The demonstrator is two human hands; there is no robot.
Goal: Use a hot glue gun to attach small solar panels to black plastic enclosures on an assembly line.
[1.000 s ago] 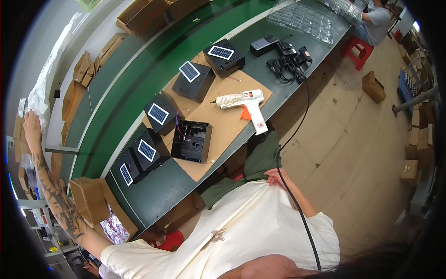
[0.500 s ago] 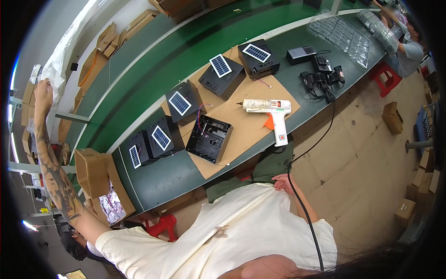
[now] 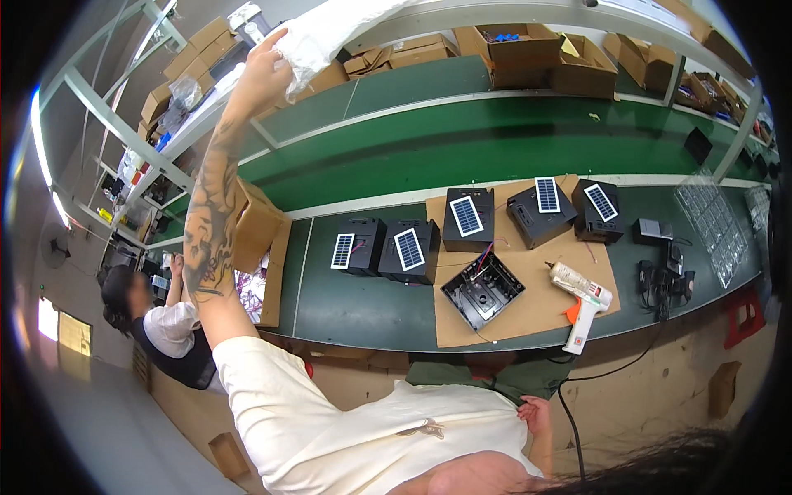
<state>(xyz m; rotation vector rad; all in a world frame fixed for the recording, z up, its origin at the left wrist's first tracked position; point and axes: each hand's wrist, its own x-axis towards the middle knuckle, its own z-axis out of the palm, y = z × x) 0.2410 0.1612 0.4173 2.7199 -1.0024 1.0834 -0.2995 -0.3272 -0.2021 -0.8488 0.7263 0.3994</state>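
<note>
My left hand (image 3: 266, 76) is raised at the upper left, its fingers closed at the edge of a crumpled white plastic bag (image 3: 318, 41) on the shelf. My right hand (image 3: 535, 414) lies by my shirt hem at the lap, fingers loosely bent, with nothing visible in it. On the bench, an open black plastic housing (image 3: 483, 290) with red and blue wires sits on a cardboard sheet (image 3: 454, 326). Beside it lies a white glue gun (image 3: 582, 301) with an orange trigger. Several black boxes, each with a small solar panel (image 3: 466, 216), stand in a row behind.
A cardboard box (image 3: 272, 280) with wrapped contents stands at the bench's left end. Black adapters with cables (image 3: 664, 280) and clear plastic trays (image 3: 714, 227) lie to the right. Overhead, a shelf carries cartons (image 3: 520, 62). Another person (image 3: 177, 330) works at the left.
My view has swung left, so the bench and its boxes appear further right. My left arm remains raised at the white bag. The right hand stays by the lap.
</note>
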